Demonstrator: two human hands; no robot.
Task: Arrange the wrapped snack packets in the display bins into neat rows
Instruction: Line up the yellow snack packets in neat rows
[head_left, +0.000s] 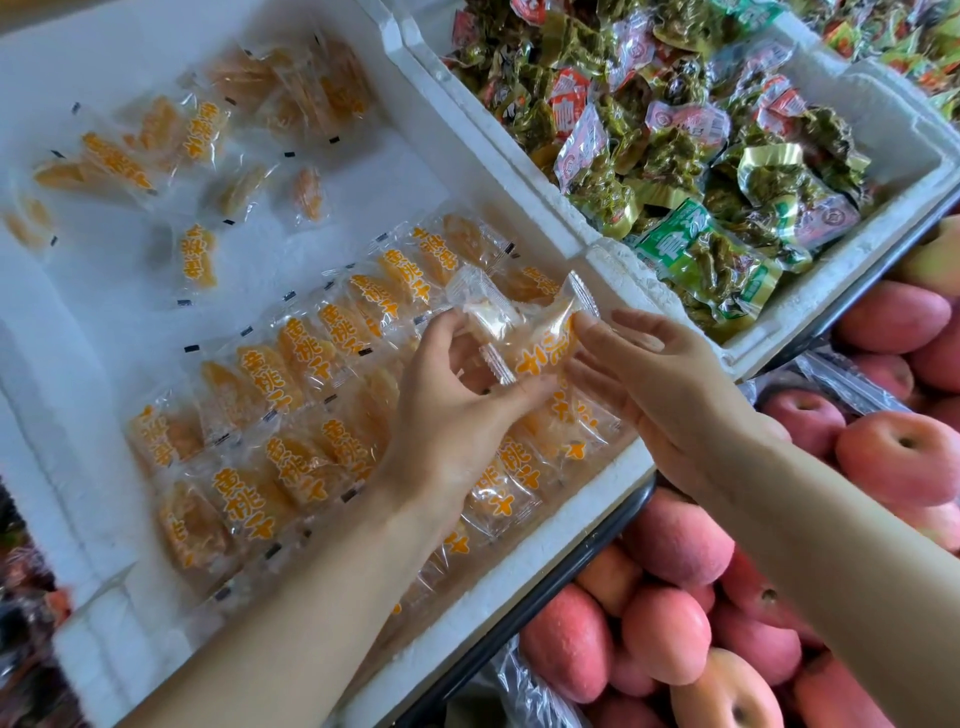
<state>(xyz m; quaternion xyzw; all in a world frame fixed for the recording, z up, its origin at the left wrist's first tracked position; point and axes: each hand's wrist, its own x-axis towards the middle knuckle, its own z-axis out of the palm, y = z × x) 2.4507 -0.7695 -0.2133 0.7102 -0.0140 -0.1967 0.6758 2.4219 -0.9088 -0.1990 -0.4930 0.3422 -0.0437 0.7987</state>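
Hands (457, 395) w/ crinkly clear-plastic pkt (540, 358)

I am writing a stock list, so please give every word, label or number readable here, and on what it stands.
"黄桃干", orange print: on the peach packets in rows, and partly on the held packet between left hand and right hand.
Green packet: white characters, too crumpled to read.
Red labels: too blurred.
Numbers: none readable.

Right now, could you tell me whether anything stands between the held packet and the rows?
Nothing visible does: the left hand and right hand hold the packet directly above the rows of laid packets.
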